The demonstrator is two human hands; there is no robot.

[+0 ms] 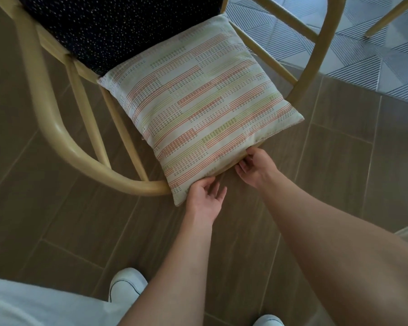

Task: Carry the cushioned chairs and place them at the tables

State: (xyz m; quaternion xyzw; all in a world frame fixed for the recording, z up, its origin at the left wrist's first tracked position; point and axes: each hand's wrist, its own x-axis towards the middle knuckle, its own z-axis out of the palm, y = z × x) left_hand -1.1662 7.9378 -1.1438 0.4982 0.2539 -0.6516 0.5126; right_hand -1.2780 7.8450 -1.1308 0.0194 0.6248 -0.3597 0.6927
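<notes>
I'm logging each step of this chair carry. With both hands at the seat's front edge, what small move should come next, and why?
Probably curl both hands around the chair's front rail. The left hand and right hand sit at the cushion edge, fingers loose, gripping nothing yet.

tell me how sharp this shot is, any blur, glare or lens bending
Head view: soft, even light with no glare or hard shadows; the patterned cushion is fairly sharp, while the chair frame at left is smeared by motion blur; both hands are slightly soft; the wide-angle lens bows the floor tile lines and swells the near forearms.
</notes>
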